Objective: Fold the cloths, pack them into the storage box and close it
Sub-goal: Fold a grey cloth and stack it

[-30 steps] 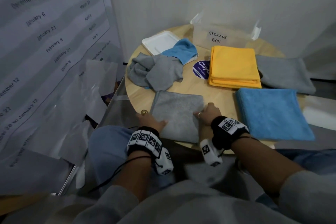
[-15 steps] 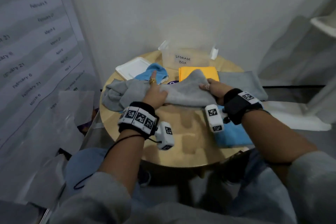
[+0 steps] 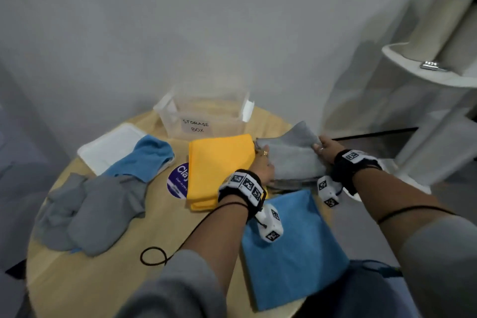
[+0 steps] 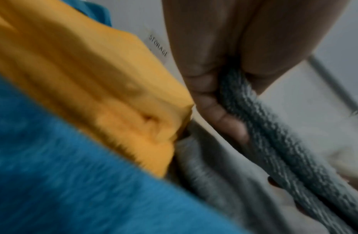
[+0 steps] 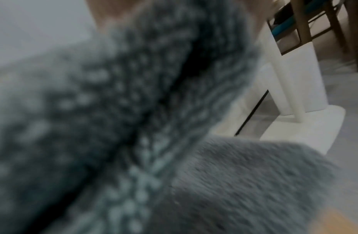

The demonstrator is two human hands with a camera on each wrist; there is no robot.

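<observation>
Item 1. Folded grey cloth (image 3: 291,157): you hold it at the right rear of the round bench (image 3: 103,273), over a grey cloth already lying there (image 3: 291,183). Whether it touches that lower cloth all along, the pictures do not settle.

Item 2. Your left hand (image 3: 262,165): grip pinching the cloth's left edge, thumb and fingers (image 4: 204,88) closed round the folded layers, as the left wrist view shows. It sits just beside the yellow stack.

Item 3. Your right hand (image 3: 326,148): grip on the cloth's far right edge, fingers curled onto the fabric. The right wrist view is filled with blurred grey pile.

Item 4. Folded yellow cloths (image 3: 219,168): stacked at centre, in front of the box.

Item 5. Folded blue cloth (image 3: 294,248): flat at the near right edge, below your wrists.

Item 6. Storage box (image 3: 201,113): clear, labelled, open-topped, at the rear of the bench.

Item 7. White lid (image 3: 111,147): left of the box, with an unfolded blue cloth (image 3: 144,157) lying partly on it.

Item 8. Crumpled grey cloths (image 3: 87,212): heaped at the left side.

Item 9. Round purple sticker (image 3: 178,178): on the bench, its right part under the yellow stack.
</observation>
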